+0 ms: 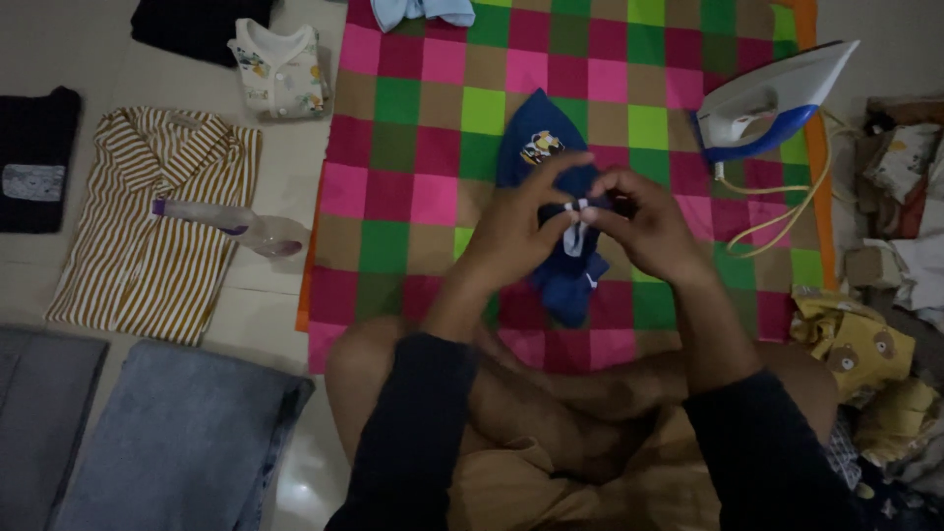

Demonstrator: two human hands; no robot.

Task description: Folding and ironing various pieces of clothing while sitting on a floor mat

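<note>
A small dark blue baby garment [539, 147] with a cartoon patch and a white drawstring lies on a checked blanket [423, 128] of pink, green and brown squares. My left hand [521, 228] and my right hand [644, 221] meet over its middle. Both pinch the white drawstring between fingertips, the fingers touching each other. The lower part of the garment shows below my hands, above my crossed legs.
A white and blue iron [772, 98] with a yellow cord stands at the blanket's right edge. A striped shirt [147, 226] with a clear spray bottle [231, 221] on it lies left, near folded clothes. A crumpled pile of clothes [885, 324] sits right.
</note>
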